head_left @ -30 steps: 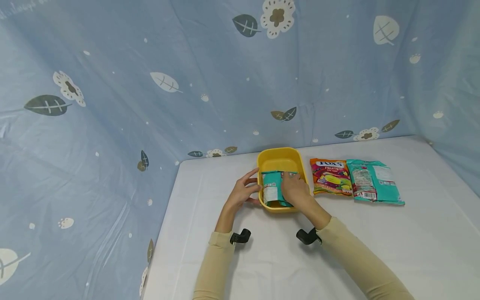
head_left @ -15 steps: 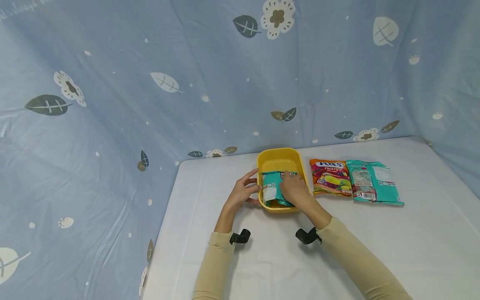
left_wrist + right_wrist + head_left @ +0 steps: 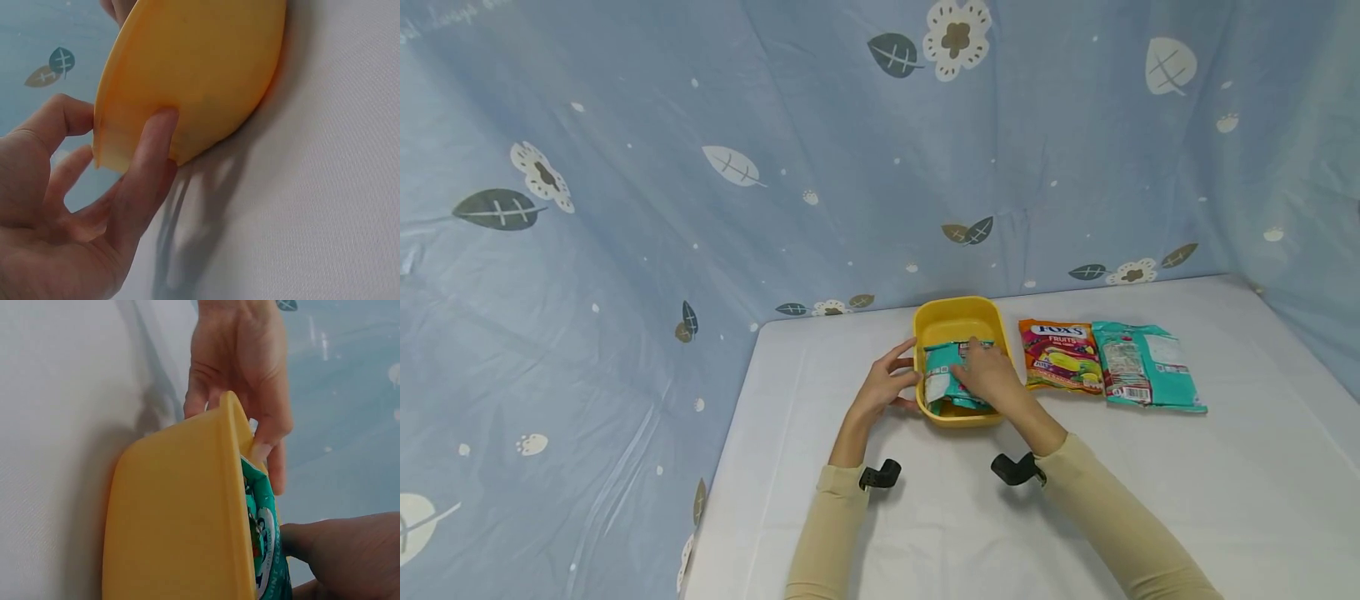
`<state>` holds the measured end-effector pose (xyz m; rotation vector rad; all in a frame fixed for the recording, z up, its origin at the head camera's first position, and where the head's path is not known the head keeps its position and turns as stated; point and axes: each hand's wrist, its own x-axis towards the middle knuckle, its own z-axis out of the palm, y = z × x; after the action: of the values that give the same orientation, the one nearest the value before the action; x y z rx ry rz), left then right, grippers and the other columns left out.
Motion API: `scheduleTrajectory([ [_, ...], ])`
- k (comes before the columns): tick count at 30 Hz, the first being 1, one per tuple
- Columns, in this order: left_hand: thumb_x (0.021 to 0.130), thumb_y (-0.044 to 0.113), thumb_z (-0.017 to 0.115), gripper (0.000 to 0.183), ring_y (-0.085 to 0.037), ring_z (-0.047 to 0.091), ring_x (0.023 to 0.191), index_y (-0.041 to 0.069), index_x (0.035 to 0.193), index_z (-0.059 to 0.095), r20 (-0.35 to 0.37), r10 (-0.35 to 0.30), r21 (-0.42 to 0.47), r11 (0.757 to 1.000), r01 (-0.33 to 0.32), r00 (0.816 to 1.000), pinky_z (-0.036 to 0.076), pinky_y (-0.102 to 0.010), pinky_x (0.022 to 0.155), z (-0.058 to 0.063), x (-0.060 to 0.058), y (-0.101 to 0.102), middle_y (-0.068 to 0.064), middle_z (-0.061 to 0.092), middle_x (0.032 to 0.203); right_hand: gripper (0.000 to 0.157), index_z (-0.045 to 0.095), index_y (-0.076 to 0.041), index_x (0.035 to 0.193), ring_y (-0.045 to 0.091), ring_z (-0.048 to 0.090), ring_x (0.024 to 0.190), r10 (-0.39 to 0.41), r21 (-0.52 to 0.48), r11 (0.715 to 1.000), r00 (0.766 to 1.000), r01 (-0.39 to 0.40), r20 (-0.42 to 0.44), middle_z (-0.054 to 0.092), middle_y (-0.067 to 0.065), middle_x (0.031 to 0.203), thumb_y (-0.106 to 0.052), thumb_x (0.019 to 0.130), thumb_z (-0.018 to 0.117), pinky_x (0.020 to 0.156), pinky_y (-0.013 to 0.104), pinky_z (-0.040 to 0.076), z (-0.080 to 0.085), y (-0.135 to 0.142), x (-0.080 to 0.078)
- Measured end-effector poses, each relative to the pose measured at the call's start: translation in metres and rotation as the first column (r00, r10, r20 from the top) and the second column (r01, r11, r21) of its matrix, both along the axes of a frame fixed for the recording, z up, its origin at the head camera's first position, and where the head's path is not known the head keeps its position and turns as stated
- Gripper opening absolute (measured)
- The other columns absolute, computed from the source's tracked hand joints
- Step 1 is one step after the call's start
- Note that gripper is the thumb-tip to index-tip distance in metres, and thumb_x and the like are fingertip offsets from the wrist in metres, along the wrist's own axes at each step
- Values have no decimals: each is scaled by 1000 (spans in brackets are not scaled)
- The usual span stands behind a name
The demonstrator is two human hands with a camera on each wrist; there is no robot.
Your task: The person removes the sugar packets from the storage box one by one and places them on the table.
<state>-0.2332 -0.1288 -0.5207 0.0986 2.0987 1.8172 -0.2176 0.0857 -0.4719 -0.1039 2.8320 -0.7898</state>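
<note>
A yellow plastic tub stands on the white cloth. In it lies a teal candy bag, its printed front partly showing in the right wrist view. My left hand holds the tub's left side; in the left wrist view, one finger lies against its outer wall and another bends at the rim. Over the tub, my right hand rests on the bag with thumb and forefinger spread apart. The right wrist view shows a right-hand digit pressing into the bag; the other fingertips are hidden.
Right of the tub lies an orange Fox's Fruits candy bag, and against it another teal bag, back side up. A blue patterned curtain hangs behind and left of the table.
My right thumb has slid left over the bag, away from the forefinger, and the hand lies flatter. The bag's near edge has shifted slightly. My left hand keeps its place.
</note>
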Motion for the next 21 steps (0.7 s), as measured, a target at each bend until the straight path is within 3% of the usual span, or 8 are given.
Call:
scheduleTrajectory([
  [9, 88, 11, 67, 70, -26, 66, 105, 35, 149, 41, -7, -13, 21, 1000, 13, 1000, 63, -50, 64, -1, -1, -1, -13, 53, 138, 75, 28, 0, 153, 46, 50, 128, 18, -100, 995, 1000, -18, 0, 46, 30, 145, -37, 96, 60, 108, 61, 44, 1, 1, -3],
  [21, 88, 12, 67, 70, -26, 66, 106, 38, 148, 42, 1, -15, 25, 1000, 15, 1000, 63, -53, 67, 0, 0, -1, -12, 52, 139, 73, 34, -10, 153, 41, 53, 126, 64, -147, 986, 992, -79, -104, 50, 23, 144, -36, 93, 66, 106, 60, 46, 8, -3, 1],
])
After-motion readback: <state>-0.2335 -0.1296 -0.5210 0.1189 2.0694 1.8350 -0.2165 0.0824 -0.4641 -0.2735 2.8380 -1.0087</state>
